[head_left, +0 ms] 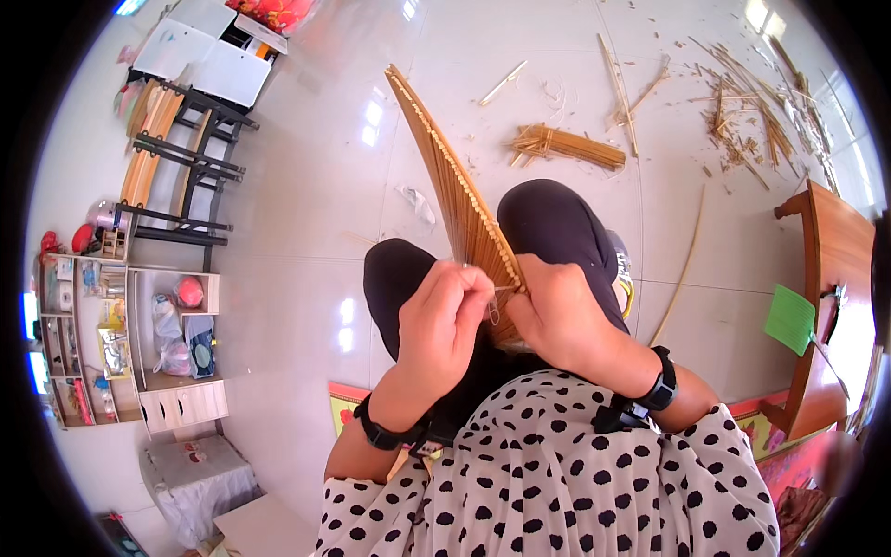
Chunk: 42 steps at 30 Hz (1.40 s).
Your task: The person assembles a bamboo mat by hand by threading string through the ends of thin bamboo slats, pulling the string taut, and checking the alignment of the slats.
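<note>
A long panel of thin brown stalks (pixel 444 181), with a row of pale cut ends or stitches along its right edge, stands between my knees and leans away from me. My right hand (pixel 563 311) is closed round the near part of that edge, its fingers partly hidden behind the panel. Just left of it, my left hand (pixel 438 311) is closed in a pinch on a thin pale thread (pixel 494 314). The thread runs across to the edge beside my right thumb and hangs in a small loop. The panel's lower end is hidden by my hands and lap.
A bundle of stalks (pixel 580 150) lies on the tiled floor beyond my right knee. Loose stalks (pixel 756 111) and scraps are scattered farther right. One long curved stalk (pixel 685 265) lies near a wooden table (pixel 826 269) with a green fly swatter (pixel 789 318). Shelves (pixel 176 382) stand at left.
</note>
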Available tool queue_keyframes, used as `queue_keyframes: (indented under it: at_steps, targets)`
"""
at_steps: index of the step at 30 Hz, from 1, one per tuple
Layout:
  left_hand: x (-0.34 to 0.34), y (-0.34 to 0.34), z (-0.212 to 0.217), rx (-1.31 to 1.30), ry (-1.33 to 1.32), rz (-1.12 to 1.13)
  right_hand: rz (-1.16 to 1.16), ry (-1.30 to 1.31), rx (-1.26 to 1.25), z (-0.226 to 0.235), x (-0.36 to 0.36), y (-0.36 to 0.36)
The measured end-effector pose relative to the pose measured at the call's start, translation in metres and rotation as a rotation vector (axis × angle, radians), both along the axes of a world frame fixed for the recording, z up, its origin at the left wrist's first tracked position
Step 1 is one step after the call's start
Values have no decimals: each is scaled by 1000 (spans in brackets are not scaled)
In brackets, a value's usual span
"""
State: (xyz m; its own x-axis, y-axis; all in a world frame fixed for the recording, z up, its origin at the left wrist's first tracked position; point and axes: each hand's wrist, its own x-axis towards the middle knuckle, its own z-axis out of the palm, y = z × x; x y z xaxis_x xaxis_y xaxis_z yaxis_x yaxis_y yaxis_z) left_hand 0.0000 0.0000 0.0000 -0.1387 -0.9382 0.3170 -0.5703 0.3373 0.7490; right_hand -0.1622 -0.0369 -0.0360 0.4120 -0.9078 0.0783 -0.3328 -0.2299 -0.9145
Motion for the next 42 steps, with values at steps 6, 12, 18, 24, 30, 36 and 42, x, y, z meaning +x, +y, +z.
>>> queue_keyframes:
  at_steps: [6,12,18,24,30,36,42]
  targets:
    - [4,-30,-13,109,153,136,9,-23,-33,3,5,-34]
    - [11,-20,0,-30,-18,161,29,25,-71,30,4,-34]
    - [17,6,-4,-93,-88,134,64,192,-51,29,14,-10]
    - [21,20,-25,-46,-84,154,145,357,10,4,25,-3]
    - [18,20,-29,-84,-110,118,109,283,102,2,15,5]
    - [24,26,-26,-30,-104,126,92,152,-115,-20,17,18]
    - [39,35,-22,8,-157,121,-39,83,-422,-39,31,24]
